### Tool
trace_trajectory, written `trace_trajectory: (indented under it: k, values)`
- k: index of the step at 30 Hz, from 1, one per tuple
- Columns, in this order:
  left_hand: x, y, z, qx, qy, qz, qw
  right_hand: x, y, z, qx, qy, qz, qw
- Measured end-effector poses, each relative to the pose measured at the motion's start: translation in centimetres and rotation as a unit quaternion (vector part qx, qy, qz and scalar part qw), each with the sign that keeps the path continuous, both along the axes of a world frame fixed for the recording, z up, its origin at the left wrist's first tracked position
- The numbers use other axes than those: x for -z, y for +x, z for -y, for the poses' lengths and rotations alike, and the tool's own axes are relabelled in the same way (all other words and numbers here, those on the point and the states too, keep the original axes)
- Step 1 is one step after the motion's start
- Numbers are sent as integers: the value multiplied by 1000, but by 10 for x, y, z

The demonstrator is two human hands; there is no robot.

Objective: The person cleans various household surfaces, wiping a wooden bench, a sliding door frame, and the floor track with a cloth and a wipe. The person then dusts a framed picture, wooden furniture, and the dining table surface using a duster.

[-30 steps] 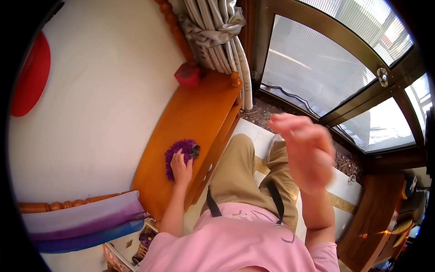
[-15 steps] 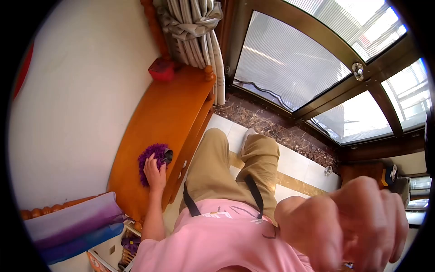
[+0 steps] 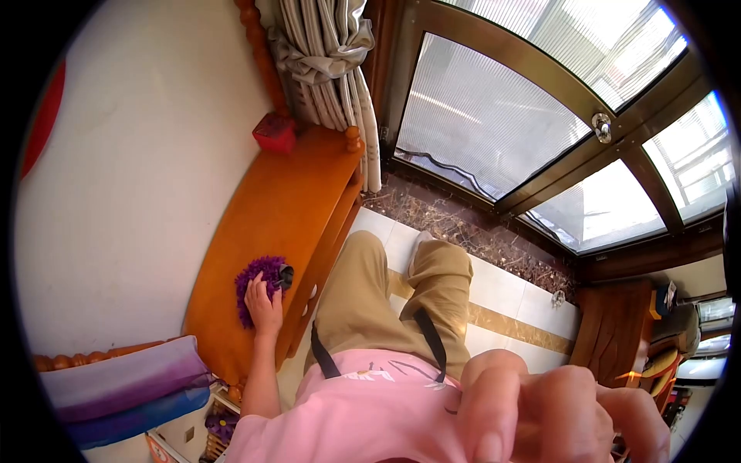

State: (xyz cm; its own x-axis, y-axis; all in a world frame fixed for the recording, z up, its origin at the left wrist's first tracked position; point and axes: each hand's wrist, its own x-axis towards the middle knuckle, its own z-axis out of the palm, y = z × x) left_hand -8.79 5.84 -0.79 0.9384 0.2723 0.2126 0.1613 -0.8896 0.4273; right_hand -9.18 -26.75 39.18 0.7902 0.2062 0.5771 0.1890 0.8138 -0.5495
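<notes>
My left hand [image 3: 264, 305] lies on a shaggy purple chenille duster [image 3: 245, 289], its fingers bent over the fluffy strands. A dark grey end [image 3: 286, 276] sticks out on the duster's right side. The duster rests on the top of a curved orange-brown wooden cabinet [image 3: 255, 212]. Close to the camera at lower right is my right hand [image 3: 552, 409], large in view. Its fingers are loosely bent with gaps between them, and I see nothing held. Part of this hand is cut off by the bottom edge.
A red box [image 3: 275, 133] stands at the cabinet's far end, beside a tied grey curtain [image 3: 324, 46]. Ahead is a glass door [image 3: 494, 116] with a dark frame. Purple and blue cloth [image 3: 127, 386] hangs at lower left. A wooden piece of furniture [image 3: 614, 328] stands at right.
The right hand has dropped lower and its fingers have loosened apart. The left hand stays on the duster. The whole view has shifted slightly, showing more of the furniture at right.
</notes>
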Motion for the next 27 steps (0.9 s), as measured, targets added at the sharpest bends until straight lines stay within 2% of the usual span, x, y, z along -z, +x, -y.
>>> trace_trajectory:
  k: [1, 2, 4, 5, 7, 8, 10, 13, 14, 15, 16, 17, 18, 19, 21, 24, 27]
  values:
    - [1, 0, 0, 1, -1, 2, 1000, 9, 4, -13, 15, 19, 15, 1000]
    - [1, 0, 0, 2, -3, 4, 1000, 20, 19, -35, 96, 116, 114, 982]
    - [2, 1, -1, 2, -3, 3, 1000, 17, 14, -36, 175, 209, 210, 939]
    - [2, 1, -1, -1, -4, 3, 1000, 2, -10, -17, 178, 78, 102, 976]
    - [1, 0, -1, 1, 1, 4, 1000, -3, -12, 3, 178, -56, -8, 982]
    - [0, 1, 0, 2, 8, 5, 1000, 6, 4, 11, 151, -66, 77, 983]
    - [1, 2, 1, 1, 3, 4, 1000, 7, 10, 11, 124, -77, 159, 976]
    - [3, 5, -4, 10, -1, 4, 1000, -2, -3, 2, 200, -82, 88, 972]
    - [4, 8, -8, 17, -1, 7, 1000, -3, -6, 4, 364, -310, 154, 865]
    - [6, 12, -14, 19, -1, 1, 1000, -3, -10, 7, 489, -511, 206, 676]
    - [8, 23, -20, 14, 3, 8, 1000, -4, -12, 9, 566, -664, 243, 425]
    - [10, 36, -26, 7, 6, 14, 1000, -2, -13, 10, 549, -609, 235, 522]
    - [11, 48, -29, -1, 10, 21, 1000, 3, -9, 6, 455, -444, 203, 745]
    - [9, 62, -31, -15, 8, 24, 1000, 12, 4, -1, 249, -134, 165, 945]
    - [11, 94, -38, -32, 9, 38, 999, 19, 14, -8, 188, -54, 166, 967]
    - [9, 116, -24, -71, 48, 38, 996, 26, 20, -18, 154, -15, 167, 974]
    - [5, 102, -1, -14, 19, 8, 1000, 31, 26, -24, 128, 19, 170, 977]
